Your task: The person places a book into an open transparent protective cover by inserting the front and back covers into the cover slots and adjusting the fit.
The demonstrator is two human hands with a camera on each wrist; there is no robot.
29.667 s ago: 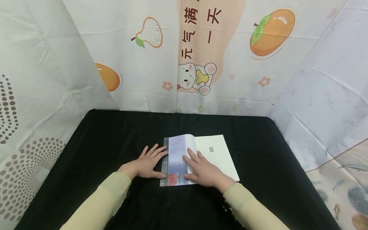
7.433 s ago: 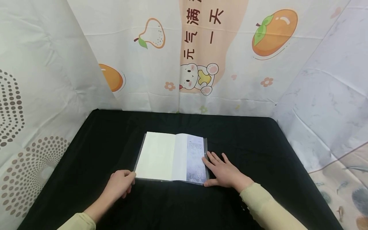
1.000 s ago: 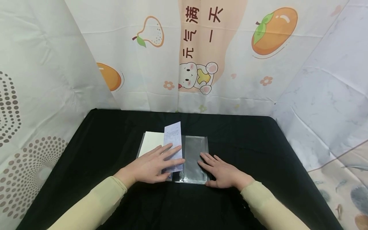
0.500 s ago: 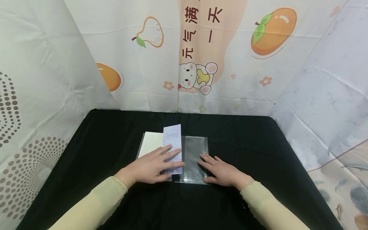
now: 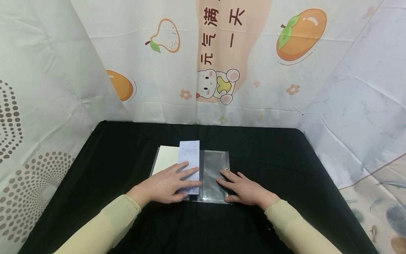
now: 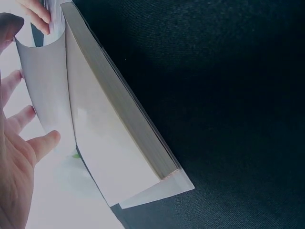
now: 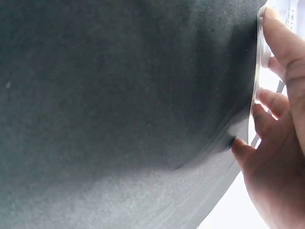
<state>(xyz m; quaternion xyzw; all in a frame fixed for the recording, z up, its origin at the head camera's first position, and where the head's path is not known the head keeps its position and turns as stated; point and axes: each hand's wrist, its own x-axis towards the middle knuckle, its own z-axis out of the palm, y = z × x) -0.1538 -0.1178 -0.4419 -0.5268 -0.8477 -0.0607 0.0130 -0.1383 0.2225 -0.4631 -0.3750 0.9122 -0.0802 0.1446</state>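
Observation:
A book with cream pages lies spread at the table's middle, its pages on the left. Over them stands a pale blue printed flap, bent back leftward. My left hand presses this flap with spread, straight fingers. In the left wrist view the flap curves up beside the thick page block. To the right, a clear plastic cover pocket lies flat and bare. My right hand rests on its right edge, fingers extended. In the right wrist view, fingertips touch the plastic edge.
Black cloth covers the table around the book. A white curtain with fruit prints rises behind the far edge. Pale cloth walls flank the left and right.
Seconds ago the flap lay rightward over the clear pocket, with my left hand at the book's lower left corner. In the last second the flap sinks slightly down and left; both hands barely shift.

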